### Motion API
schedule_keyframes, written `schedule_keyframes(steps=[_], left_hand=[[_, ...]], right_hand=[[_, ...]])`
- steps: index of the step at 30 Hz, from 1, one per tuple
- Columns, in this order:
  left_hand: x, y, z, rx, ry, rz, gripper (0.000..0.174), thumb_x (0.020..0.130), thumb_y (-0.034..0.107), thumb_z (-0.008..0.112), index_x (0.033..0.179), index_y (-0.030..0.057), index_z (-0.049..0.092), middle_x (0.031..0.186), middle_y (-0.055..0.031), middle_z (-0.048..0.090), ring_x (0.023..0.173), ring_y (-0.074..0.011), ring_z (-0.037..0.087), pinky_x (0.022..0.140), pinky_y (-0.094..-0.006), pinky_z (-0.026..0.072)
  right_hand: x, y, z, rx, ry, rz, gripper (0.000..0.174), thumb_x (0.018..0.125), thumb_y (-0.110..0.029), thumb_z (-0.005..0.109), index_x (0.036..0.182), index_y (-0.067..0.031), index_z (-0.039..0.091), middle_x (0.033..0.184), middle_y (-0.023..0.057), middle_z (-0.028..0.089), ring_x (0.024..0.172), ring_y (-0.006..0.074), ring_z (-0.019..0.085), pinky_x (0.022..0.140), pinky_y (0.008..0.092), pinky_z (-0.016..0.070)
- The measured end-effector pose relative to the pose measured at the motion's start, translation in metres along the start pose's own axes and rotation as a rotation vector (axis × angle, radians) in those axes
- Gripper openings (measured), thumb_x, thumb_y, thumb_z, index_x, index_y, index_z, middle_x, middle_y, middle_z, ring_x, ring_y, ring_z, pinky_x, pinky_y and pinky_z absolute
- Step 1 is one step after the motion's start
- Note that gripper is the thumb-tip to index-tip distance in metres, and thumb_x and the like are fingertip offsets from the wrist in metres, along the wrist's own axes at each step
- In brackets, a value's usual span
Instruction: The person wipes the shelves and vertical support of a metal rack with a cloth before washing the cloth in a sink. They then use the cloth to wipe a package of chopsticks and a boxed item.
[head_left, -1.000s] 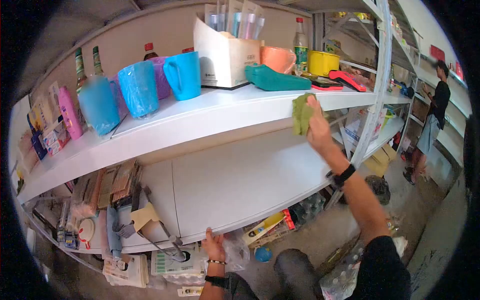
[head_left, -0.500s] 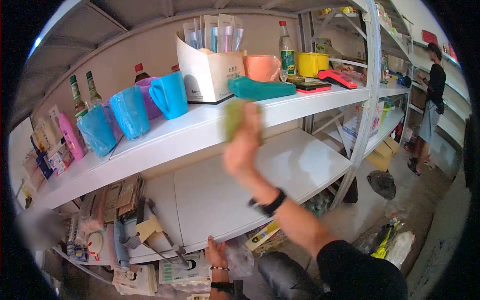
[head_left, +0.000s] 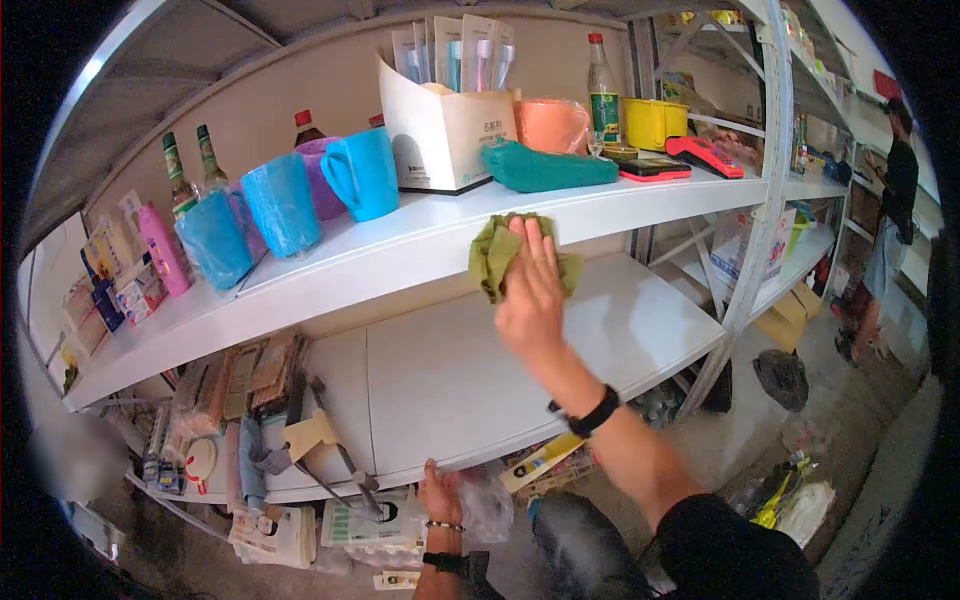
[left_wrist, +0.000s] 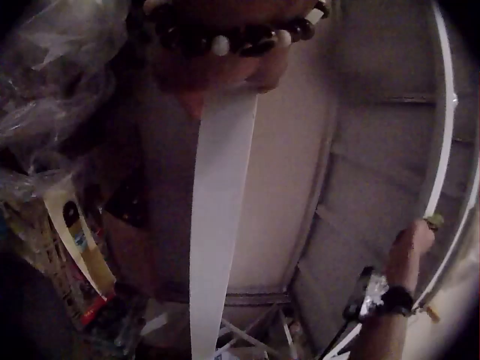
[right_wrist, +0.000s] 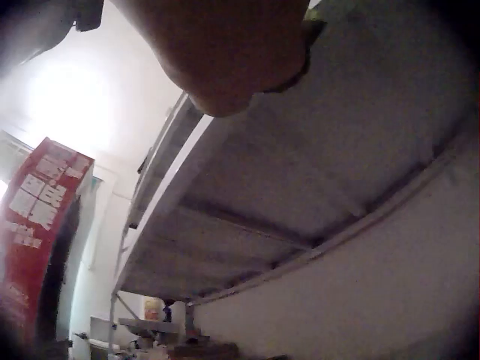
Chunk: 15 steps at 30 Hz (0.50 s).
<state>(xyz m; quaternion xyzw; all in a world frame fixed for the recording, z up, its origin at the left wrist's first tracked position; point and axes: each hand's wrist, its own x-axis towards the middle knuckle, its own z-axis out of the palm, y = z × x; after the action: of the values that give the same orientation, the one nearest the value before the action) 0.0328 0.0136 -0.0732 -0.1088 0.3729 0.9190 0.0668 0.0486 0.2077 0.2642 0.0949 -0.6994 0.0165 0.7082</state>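
In the head view my right hand (head_left: 533, 305) presses a crumpled green cloth (head_left: 491, 256) to the white front edge of the upper shelf (head_left: 385, 265), its fingers stretched flat over the fabric. My left hand (head_left: 438, 493) grips the front edge of the lower shelf (head_left: 520, 385), thumb and fingers on either side of the board. That shelf's front strip (left_wrist: 217, 195) runs away from the hand in the left wrist view. Above the cloth lies a green case (head_left: 548, 168) on the upper shelf. From the right wrist, the shelf underside (right_wrist: 300, 172) fills much of the view.
Blue mugs (head_left: 280, 205), a white box of toothbrushes (head_left: 440, 135), an orange mug (head_left: 550, 125) and a yellow mug (head_left: 655, 122) stand above. Hammers (head_left: 340, 440) and packets lie at the lower left. A metal post (head_left: 765, 200) rises at right; another person (head_left: 895, 190) stands beyond.
My right hand has swept the cloth leftward along the upper shelf's front edge, and it now lies spread there. The left hand has kept its place on the lower shelf's edge.
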Motion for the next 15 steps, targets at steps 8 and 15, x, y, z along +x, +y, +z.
schedule_keyframes(steps=[8,15], left_hand=[[-0.007,0.010,0.002,-0.055,0.012,-0.048,0.034,0.084,0.027,0.064,0.108,0.0087,0.048,0.104,-0.0063,0.058,0.079,-0.0191,0.059,0.075,-0.0359,0.0496],[0.003,-0.002,-0.006,-0.055,-0.024,-0.079,0.034,0.083,0.028,0.065,0.107,0.0105,0.047,0.097,-0.0052,0.057,0.081,-0.0181,0.058,0.073,-0.0322,0.0502]], right_hand=[[0.020,0.019,-0.005,0.048,-0.043,-0.073,0.028,0.076,0.001,0.047,0.101,0.0120,0.054,0.118,0.0282,0.052,0.118,0.0398,0.047,0.101,0.0509,0.0340],[0.035,-0.036,0.017,0.191,-0.123,-0.240,0.029,0.079,-0.004,0.051,0.103,0.0120,0.055,0.117,0.0258,0.055,0.115,0.0384,0.050,0.100,0.0510,0.0350]])
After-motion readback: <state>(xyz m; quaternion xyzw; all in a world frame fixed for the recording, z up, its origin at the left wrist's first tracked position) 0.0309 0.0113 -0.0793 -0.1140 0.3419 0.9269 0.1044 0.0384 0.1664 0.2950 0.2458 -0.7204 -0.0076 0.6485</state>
